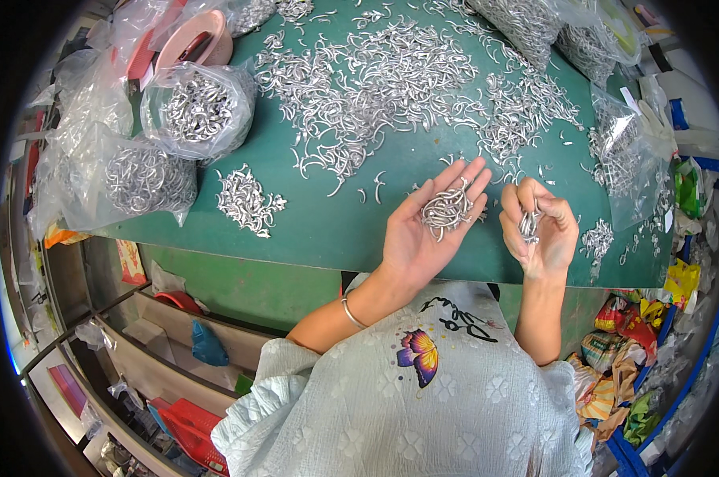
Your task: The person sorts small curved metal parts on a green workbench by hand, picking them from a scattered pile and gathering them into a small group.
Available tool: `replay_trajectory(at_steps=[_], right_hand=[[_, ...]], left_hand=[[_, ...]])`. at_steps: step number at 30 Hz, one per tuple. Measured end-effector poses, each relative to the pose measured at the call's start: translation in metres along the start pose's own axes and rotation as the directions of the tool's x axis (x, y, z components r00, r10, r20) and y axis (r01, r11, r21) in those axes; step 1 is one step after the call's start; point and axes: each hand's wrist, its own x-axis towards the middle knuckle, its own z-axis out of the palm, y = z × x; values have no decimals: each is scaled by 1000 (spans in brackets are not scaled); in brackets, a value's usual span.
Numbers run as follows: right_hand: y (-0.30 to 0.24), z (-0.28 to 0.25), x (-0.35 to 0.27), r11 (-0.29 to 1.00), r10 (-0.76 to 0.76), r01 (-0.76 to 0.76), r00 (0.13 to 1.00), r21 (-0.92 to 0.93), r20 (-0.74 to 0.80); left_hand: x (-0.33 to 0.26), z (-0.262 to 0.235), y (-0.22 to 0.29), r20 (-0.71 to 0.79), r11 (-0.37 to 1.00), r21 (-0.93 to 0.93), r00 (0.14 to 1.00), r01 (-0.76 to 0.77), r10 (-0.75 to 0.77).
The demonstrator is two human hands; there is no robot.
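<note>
My left hand is turned palm up over the table's near edge, its fingers stretched out. On that palm rests a heap of small, curved, silvery metal pieces. Close by on the right, my right hand is curled, with a smaller bunch of metal pieces between its bent fingers and palm. The two hands are apart. Beyond them a wide scatter of the same curved pieces covers much of the green table.
A small pile lies at the left, another right of my right hand. Clear plastic bags of pieces stand at the left, and more bags at the right. A pink basin sits far left. Below is a shelf.
</note>
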Motion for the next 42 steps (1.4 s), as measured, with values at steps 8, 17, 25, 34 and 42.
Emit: replay_trajectory(at_steps=[8,17,25,34,42], right_hand=[[23,22,4,254,-195,74,980,-964,24],[20,29,7,136,-335,161,936,-978,107],[18,23,3,600,-213,16,967,-800,-141],[9,13,3,939,-37,-24,985,-343,-171],[10,11,-4,839,-58,-7,993,-544,-102]], left_hand=[[-2,-2,-1,-7,987,161,1000,-28,29],[-4,1,0,-28,987,159,999,-13,18],[-3,-1,1,-47,994,111,999,3,2],[-2,-1,2,-69,993,114,998,11,-3],[-2,0,3,-22,980,198,999,-23,28]])
